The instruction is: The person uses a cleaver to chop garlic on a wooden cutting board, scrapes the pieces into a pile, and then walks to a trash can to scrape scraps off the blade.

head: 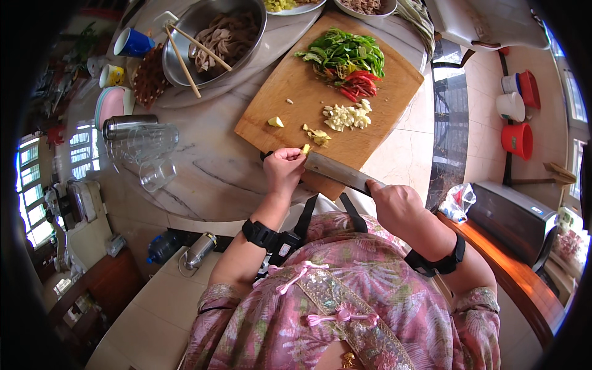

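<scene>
Over the near edge of a wooden cutting board (277, 99), my left hand (286, 169) pinches a small yellow piece of what looks like ginger (305, 149). My right hand (400, 203) grips the handle of a cleaver (340, 171), whose blade lies close beside that piece. Ginger peelings (318, 136) and a cut yellow chunk (275, 121) rest farther up the board. Behind them is a heap of chopped garlic (347, 115). Sliced red chili (360, 85) and sliced green pepper (347, 51) are piled toward the far end.
A steel bowl (173, 55) holds brownish strips, with chopsticks (185, 64) across its rim. Glass mugs (155, 141), a steel flask (129, 126) and a blue cup (134, 42) stand left on the marble table (222, 171). A bowl of meat (367, 14) sits beyond the board.
</scene>
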`<state>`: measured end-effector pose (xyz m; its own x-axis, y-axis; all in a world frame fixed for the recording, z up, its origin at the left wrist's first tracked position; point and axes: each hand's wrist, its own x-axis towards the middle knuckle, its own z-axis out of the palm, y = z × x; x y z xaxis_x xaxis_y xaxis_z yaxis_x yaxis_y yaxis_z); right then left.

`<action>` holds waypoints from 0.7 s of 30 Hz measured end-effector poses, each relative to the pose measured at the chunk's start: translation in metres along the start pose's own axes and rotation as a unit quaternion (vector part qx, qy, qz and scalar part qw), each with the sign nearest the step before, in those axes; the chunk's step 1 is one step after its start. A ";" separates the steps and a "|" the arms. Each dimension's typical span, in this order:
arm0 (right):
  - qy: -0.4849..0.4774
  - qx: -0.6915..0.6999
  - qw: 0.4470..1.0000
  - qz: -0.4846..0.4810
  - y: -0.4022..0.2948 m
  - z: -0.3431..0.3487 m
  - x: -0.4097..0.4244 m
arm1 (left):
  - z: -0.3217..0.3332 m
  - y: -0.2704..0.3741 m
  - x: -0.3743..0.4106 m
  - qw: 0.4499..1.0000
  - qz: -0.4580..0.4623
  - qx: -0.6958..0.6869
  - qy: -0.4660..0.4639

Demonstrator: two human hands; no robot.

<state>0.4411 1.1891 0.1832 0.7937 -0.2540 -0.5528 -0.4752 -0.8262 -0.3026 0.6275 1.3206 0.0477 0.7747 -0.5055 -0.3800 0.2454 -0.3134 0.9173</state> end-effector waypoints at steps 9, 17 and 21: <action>0.010 0.191 0.981 0.025 0.018 0.015 0.006 | 0.000 0.022 -0.001 0.994 -0.112 -0.006 -0.010; 0.084 0.194 0.976 0.049 0.016 0.009 -0.012 | -0.003 0.017 -0.005 0.997 -0.044 0.059 -0.026; 0.118 0.201 0.971 0.047 0.016 0.007 -0.016 | 0.000 0.014 -0.012 0.964 0.144 0.225 0.006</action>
<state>0.4184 1.1837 0.1823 0.7824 -0.4654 -0.4137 -0.6216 -0.5437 -0.5639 0.6220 1.3224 0.0649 0.7801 -0.6152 -0.1137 -0.2561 -0.4798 0.8392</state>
